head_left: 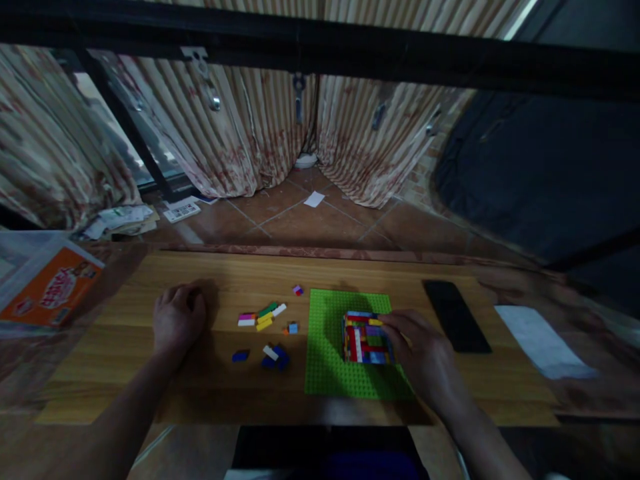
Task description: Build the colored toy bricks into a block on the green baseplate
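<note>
A block build of toy bricks (356, 343) in red, white, blue and other colours sits on a green baseplate (324, 373). At its far right edge, my right hand (425, 357) pinches a small yellow brick (375, 322); whether the brick is pressed in place I cannot tell. My left hand (177, 317) rests on the table with its fingers curled in, nothing visible in them. Between the hands lie loose pieces: yellow bricks (265, 322), a green brick (268, 309), a pink-and-white pair (247, 320), and dark blue bricks (282, 357) with a white one (271, 353).
On the wooden table (230, 267), a black phone-like slab (457, 317) lies right of the baseplate. A white sheet (545, 340) is off the table's right end. A clear bin with an orange label (55, 287) stands at the left. A dark metal bar (320, 43) crosses ahead.
</note>
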Available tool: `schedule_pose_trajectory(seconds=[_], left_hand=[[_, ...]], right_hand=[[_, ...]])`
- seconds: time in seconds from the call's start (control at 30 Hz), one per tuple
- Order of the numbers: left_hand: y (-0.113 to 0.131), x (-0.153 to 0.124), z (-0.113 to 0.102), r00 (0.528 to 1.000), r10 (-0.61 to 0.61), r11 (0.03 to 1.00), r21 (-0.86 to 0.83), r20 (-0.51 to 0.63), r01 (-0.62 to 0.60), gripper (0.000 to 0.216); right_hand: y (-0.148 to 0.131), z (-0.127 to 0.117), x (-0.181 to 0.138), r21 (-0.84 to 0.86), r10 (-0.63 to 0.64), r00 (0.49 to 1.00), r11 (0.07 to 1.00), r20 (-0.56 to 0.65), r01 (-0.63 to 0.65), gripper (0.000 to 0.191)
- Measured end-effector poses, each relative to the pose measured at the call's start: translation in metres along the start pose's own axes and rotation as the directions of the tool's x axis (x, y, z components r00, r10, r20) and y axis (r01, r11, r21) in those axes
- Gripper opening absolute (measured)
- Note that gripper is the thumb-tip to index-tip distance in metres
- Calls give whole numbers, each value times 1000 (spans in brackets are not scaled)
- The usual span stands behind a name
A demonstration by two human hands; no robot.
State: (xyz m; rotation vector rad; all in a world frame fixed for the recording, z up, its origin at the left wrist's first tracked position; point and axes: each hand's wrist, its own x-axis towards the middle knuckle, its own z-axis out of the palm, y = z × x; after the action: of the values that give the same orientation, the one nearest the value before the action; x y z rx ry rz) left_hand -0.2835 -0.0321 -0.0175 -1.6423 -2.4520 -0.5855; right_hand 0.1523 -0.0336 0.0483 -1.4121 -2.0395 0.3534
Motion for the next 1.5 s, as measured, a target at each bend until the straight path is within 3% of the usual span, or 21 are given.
schedule_pose_trajectory(seconds=[0.4, 0.77, 1.1, 1.27, 1.43, 1.5], left_hand=[[0, 1, -2, 1000, -11, 999, 34, 15, 10, 36], [0, 1, -1, 999, -23, 999, 43, 27, 22, 38], [-2, 2, 0, 1000, -16, 1000, 23, 23, 16, 38], [-2, 1, 0, 999, -31, 999, 15, 17, 31, 36], [-1, 2, -1, 1000, -17, 999, 33, 24, 16, 39], [-1, 2, -2, 999, -14, 999, 36, 31, 13, 40]], right_hand=[[1, 14, 3, 38, 66, 997, 997, 42, -67, 24], [-1, 16, 8, 204, 249, 966, 945, 66, -257, 17], [8, 21, 9, 217, 333, 941, 916, 60, -338, 12], [12, 25, 10, 384, 397, 914, 833, 86, -398, 19], [9, 22, 14, 557, 475, 836, 630, 276, -542, 29], [8, 21, 15, 577, 462, 825, 595, 325, -560, 30]])
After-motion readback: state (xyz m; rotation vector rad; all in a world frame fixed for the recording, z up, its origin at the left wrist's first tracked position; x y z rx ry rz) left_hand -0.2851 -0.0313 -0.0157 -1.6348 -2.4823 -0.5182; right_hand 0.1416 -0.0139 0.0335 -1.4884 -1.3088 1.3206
